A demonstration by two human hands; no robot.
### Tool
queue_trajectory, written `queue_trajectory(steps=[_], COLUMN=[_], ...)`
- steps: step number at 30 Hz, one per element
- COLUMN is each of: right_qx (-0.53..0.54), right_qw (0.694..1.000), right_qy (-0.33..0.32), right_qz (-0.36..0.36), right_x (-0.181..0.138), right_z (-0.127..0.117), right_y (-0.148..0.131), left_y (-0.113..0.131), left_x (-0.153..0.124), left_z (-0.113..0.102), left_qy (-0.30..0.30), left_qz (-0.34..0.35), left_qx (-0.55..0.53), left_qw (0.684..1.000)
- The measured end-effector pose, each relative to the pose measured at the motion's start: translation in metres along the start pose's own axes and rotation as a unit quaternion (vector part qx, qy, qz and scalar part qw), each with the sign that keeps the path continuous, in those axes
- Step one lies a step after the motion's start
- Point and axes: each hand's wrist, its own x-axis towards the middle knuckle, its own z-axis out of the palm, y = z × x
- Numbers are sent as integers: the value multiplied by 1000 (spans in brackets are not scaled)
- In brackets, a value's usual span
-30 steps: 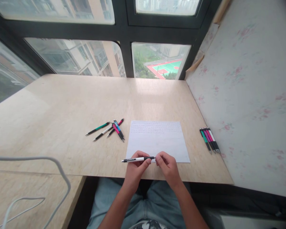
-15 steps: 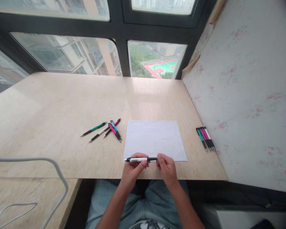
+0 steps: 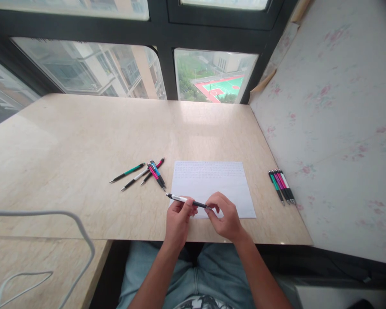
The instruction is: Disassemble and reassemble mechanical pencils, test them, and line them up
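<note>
Holding a slim white-and-black pen point(image 3: 180, 198) over the near-left part of the white rectangular paper sheet point(image 3: 212, 184), gripping its barrel with the left hand point(image 3: 178, 221), pinching its tip with the right hand point(image 3: 225, 218).

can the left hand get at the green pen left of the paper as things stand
Probably yes: nothing lies over the green pen. The catch is that the left hand grips a white-and-black pen, which it may need to put down first.

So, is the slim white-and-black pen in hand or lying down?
In hand: the left hand grips the pen, right hand pinches its tip end.
</note>
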Motion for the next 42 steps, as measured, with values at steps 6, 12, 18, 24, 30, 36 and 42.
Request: queue_trajectory(steps=[6,12,18,24,30,36,42], right_qx=[54,32,39,68,35,-4,42], right_qw=[995,989,988,984,993,998,996], right_qy=[19,48,45,54,26,26,66], right_qz=[77,139,143,153,112,55,49], right_x=[-6,-11,-10,-12,-10,-12,-11], right_z=[12,14,12,13,11,12,14], right_y=[9,14,14,16,14,11,8], left_y=[-2,-5,-3,1,-1,-2,-1], left_x=[4,3,2,0,-3,-2,2], left_z=[-10,-14,-16,-14,-13,-13,-13], left_qy=[-20,-67,-82,-117,-80,-45,-22], left_qz=[29,32,6,-31,-15,-26,-40], left_qx=[46,105,105,87,87,80,46], left_qw=[998,992,991,989,993,995,998])
